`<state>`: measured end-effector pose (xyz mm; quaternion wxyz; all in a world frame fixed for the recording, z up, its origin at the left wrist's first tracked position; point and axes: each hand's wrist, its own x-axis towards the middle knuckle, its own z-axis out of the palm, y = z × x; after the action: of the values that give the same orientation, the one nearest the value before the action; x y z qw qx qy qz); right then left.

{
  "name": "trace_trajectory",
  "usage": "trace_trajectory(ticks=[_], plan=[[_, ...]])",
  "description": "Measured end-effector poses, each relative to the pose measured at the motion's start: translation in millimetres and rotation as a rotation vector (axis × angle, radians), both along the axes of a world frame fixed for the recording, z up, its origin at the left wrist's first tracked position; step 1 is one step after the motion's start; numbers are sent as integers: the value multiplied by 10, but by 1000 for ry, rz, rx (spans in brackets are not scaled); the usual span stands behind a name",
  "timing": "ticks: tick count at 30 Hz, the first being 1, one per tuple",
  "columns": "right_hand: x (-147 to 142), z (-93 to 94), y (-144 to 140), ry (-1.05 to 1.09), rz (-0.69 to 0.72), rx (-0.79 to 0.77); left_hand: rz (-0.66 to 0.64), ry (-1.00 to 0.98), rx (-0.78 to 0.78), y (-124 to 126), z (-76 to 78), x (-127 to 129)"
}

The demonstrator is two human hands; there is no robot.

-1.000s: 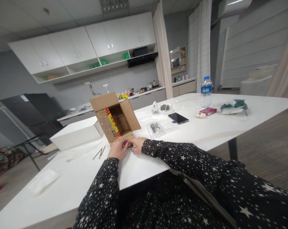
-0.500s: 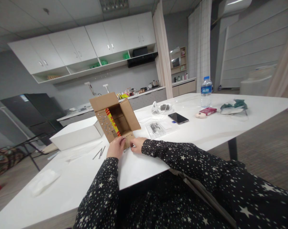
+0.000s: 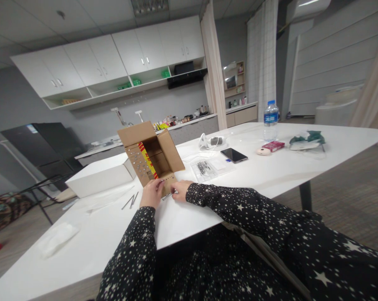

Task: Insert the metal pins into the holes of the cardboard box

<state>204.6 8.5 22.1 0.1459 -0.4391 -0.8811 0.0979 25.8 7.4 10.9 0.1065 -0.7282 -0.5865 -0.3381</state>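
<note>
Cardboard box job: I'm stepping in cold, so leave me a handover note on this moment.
Left hand rests at the front flap of the open cardboard box, fingertips at a small metal piece; whether its grip has closed is unclear.
Right hand lies on the white table, touching a small metal part.
Done: several small fasteners sit in the box's left flap.
Left: two metal rods and a parts bag lie untouched.

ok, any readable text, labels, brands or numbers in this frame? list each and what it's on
No text here can be read.
Water bottle: blue label, print too small.
Cardboard box: red and yellow strip inside, marks blurred.
Red packet: print too small.
Clear bag: nothing legible.
Phone: screen dark.
Left hand and right hand sit at the box's front flap; nothing printed shows there.
</note>
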Motion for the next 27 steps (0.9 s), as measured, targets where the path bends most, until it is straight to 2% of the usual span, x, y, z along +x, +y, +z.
trace_trajectory(ticks=[7, 27], plan=[[-11, -14, 10, -6, 4, -2, 23, -13, 39, 51, -34, -47], [6, -54, 69, 13, 70, 7, 131, 18, -138, -84, 83, 65]])
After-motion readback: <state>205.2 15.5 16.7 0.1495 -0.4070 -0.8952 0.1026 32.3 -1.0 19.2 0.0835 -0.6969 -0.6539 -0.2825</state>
